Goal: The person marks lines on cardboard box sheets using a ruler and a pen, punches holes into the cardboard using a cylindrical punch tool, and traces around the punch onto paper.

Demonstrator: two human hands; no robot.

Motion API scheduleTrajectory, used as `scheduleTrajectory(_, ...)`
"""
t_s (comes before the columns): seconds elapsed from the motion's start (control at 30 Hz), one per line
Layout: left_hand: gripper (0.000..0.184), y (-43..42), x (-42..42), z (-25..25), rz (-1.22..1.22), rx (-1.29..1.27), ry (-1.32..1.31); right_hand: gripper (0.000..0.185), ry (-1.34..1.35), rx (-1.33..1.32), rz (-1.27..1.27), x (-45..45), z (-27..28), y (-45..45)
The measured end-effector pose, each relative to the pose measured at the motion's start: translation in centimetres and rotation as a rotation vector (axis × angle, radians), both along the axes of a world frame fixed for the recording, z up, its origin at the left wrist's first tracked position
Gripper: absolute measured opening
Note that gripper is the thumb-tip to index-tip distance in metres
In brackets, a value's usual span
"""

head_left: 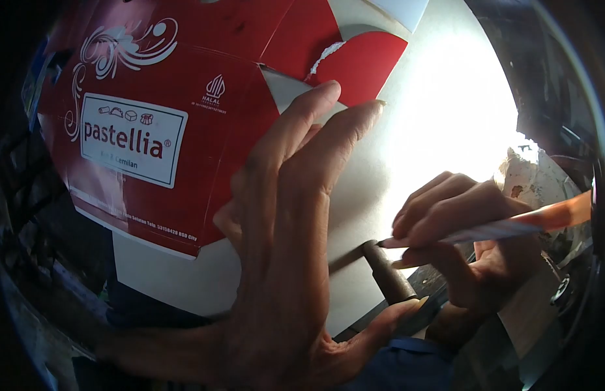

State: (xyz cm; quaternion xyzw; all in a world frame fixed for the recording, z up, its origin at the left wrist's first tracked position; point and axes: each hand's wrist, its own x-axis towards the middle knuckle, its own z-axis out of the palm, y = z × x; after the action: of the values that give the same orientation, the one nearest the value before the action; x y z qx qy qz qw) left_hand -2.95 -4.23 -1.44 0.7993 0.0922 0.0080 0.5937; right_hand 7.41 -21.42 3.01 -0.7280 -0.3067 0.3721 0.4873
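My left hand (283, 215) reaches up across the middle, fingers stretched out over a red printed cardboard sheet (237, 156) and a white sheet (354, 189). Its fingertips lie by a torn red flap (368, 62), and its thumb points right, beside the lower end of a dark cylindrical object (390, 277). At the right, my right hand (472, 228) is closed round a slim pen-like tool (511, 228) with an orange rear part. The tool's tip is just above the upper end of the cylinder, over the white sheet; whether they touch is unclear.
Bright light washes out the white sheet's upper right. A crumpled, pale, torn-edged object (534, 173) lies behind my right hand. Blue cloth (407, 365) shows at the bottom. Dark, indistinct clutter surrounds the sheets on the left and right.
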Motion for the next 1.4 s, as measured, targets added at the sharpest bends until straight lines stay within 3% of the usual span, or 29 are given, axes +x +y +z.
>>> scheduleTrajectory(0.1,0.112,0.3,0.0,-0.1,-0.019,0.006,-0.009,0.026,0.000,0.060,0.000,0.3,0.5,0.8)
scheduleTrajectory(0.23,0.113,0.0,-0.1,0.9,-0.046,0.035,-0.017,0.027,-0.050,-0.150,0.137,1.9,1.5,1.1)
scheduleTrajectory(0.3,0.113,-0.1,-0.1,1.4,-0.065,0.038,-0.031,0.024,-0.111,-0.118,0.005,0.8,1.2,-0.5)
scheduleTrajectory(0.4,0.113,-0.3,0.0,1.6,-0.108,0.079,-0.102,0.023,-0.386,-0.036,-0.373,-2.1,2.3,-3.1)
scheduleTrajectory(0.43,0.113,-0.3,-0.3,1.9,-0.090,0.025,0.058,0.025,-0.514,-0.026,-0.541,-3.7,2.4,-3.8)
scheduleTrajectory(0.47,0.117,-0.1,-0.2,1.9,-0.110,0.041,0.036,0.028,-0.653,-0.036,-0.718,-5.3,2.2,-4.2)
scheduleTrajectory(0.57,0.117,-0.2,-0.4,1.6,-0.116,0.040,0.004,0.030,-0.987,-0.213,-1.220,-11.1,0.1,-4.5)
scheduleTrajectory(0.7,0.116,0.2,-0.2,2.3,-0.146,0.070,0.064,0.021,-0.800,-0.241,-1.194,-18.2,-2.3,0.4)
scheduleTrajectory(0.8,0.116,0.3,0.0,2.3,-0.181,-0.066,0.065,0.019,-0.721,-0.043,-1.120,-20.9,-4.6,1.7)
scheduleTrajectory(0.9,0.115,0.5,0.3,2.1,-0.151,0.057,0.090,0.020,-0.713,0.023,-1.105,-20.1,-5.3,1.7)
scheduleTrajectory(1.0,0.114,1.2,2.1,1.4,-0.096,-0.020,0.016,0.021,-0.722,0.030,-1.129,-18.3,-6.1,2.0)
scheduleTrajectory(1.4,0.114,0.4,-0.3,2.2,-0.165,0.064,0.066,0.026,-0.716,0.038,-1.173,-18.8,-5.3,0.7)
